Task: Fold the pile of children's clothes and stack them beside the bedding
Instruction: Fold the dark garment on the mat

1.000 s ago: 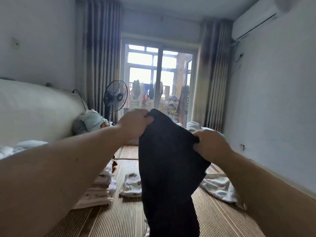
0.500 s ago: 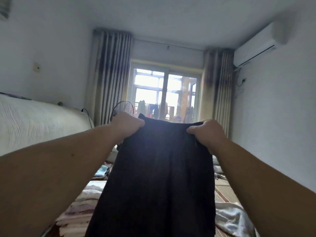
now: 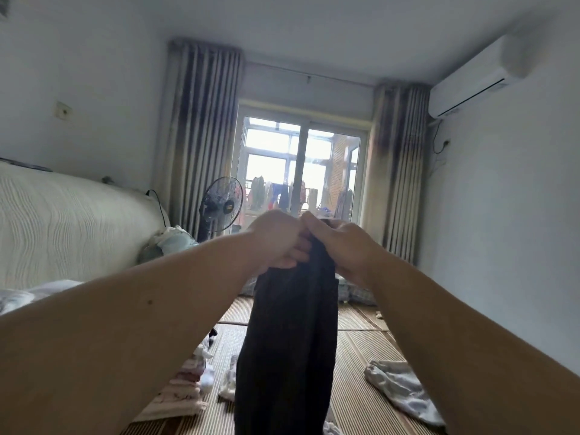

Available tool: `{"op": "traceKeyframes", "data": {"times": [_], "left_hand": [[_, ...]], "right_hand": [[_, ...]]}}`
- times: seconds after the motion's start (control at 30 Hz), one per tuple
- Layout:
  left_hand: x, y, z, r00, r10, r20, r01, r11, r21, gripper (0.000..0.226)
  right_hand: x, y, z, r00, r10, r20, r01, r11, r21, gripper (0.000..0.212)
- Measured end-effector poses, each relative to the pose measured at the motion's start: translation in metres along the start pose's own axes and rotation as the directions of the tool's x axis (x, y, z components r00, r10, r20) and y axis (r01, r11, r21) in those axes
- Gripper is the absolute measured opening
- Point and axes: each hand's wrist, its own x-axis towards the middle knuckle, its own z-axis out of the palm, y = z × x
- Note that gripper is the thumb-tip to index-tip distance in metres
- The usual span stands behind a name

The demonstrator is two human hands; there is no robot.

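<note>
A dark, almost black garment [image 3: 290, 340] hangs in the air before me, folded lengthwise into a narrow strip. My left hand [image 3: 276, 238] and my right hand [image 3: 342, 243] touch each other at its top edge, and both grip it. Below on the woven mat, a stack of folded pale pink and white clothes [image 3: 179, 390] lies at the left. A loose white garment [image 3: 405, 387] lies at the right. The garment's lower end is cut off by the frame.
A pale padded headboard [image 3: 69, 224] with bedding [image 3: 18, 296] runs along the left. A standing fan [image 3: 221, 204] and a bundle of pale cloth [image 3: 171, 241] sit near the curtains. The woven mat [image 3: 357, 400] covers the bed; a patterned cloth [image 3: 354, 293] lies beyond.
My hands have come together, bringing the two top corners of the dark garment to meet, so it now hangs narrow instead of spread wide. The view has tilted slightly downward.
</note>
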Motion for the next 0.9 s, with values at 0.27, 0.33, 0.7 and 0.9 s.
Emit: {"op": "traceKeyframes", "data": {"times": [0.27,0.33,0.7,0.9], "left_hand": [[-0.003,-0.026,-0.035,0.771,0.634,0.066,-0.493,0.528,0.691,0.045],[-0.001,-0.041,-0.046,0.903,0.429,-0.033,-0.355,0.787,0.504,0.095],[0.005,-0.092,-0.08,0.99,-0.038,0.139,0.024,0.994,0.103,0.029],[0.036,-0.1,-0.077,0.996,-0.052,-0.07,0.08,0.862,0.5,0.018]], "right_hand": [[0.0,0.006,-0.01,0.994,-0.034,0.108,0.027,0.997,0.072,0.037],[0.0,0.008,-0.007,0.988,-0.047,0.148,0.035,0.996,0.081,0.033],[0.005,0.034,0.004,0.99,0.051,0.129,0.014,0.89,-0.456,0.03],[0.031,0.068,0.031,0.983,0.177,0.057,-0.152,0.941,-0.301,0.014]]}}
